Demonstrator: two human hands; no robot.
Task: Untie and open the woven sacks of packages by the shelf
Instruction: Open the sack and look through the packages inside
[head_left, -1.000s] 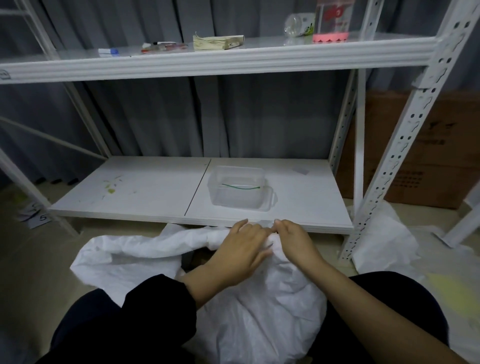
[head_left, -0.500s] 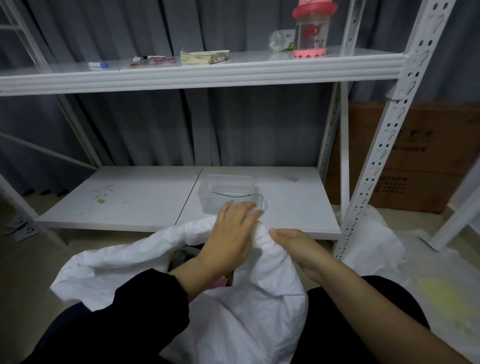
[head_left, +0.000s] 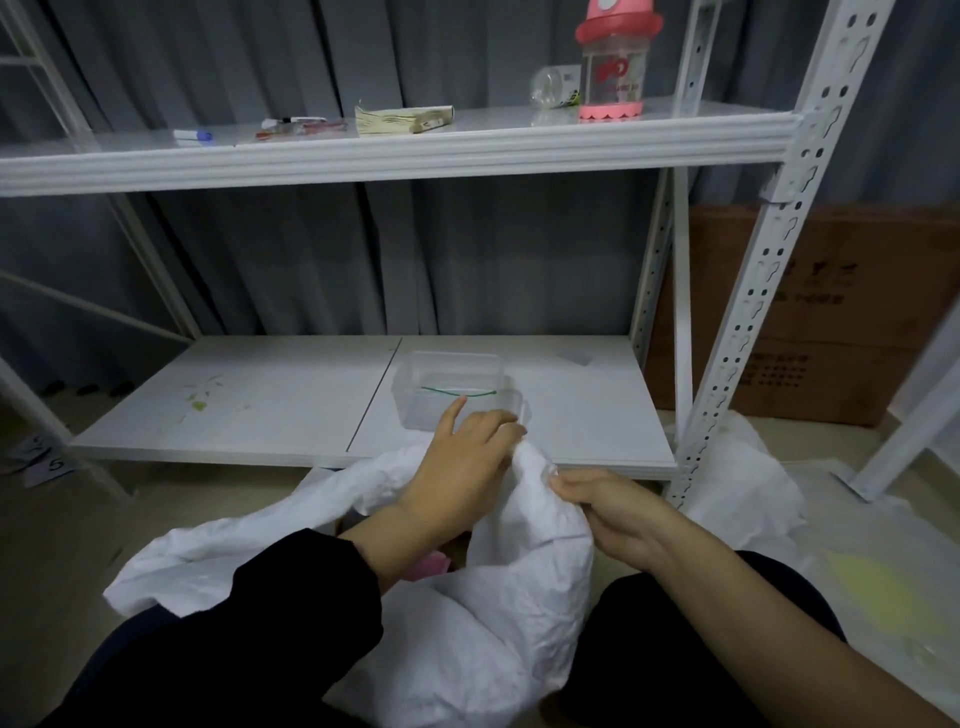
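A white woven sack (head_left: 483, 623) lies on the floor between my knees, in front of the shelf. Its mouth gapes, and something pink (head_left: 428, 566) shows inside. My left hand (head_left: 462, 462) holds the raised edge of the sack's mouth, its index finger sticking out toward the clear box. My right hand (head_left: 608, 512) pinches the same bunched edge from the right side. I see no tie on the sack. A second white sack (head_left: 737, 483) lies by the shelf post on the right.
The white metal shelf (head_left: 249, 410) has a clear plastic box (head_left: 452, 389) holding a green tie on its bottom board. The upper board carries a pink-capped bottle (head_left: 613, 67), papers and pens. Brown cartons (head_left: 831, 312) stand at the right. A clear plastic sheet covers the floor there.
Both hands have lifted the sack's edge upward and toward the shelf. The mouth has spread wider. My view has tilted up, showing more of the upper board.
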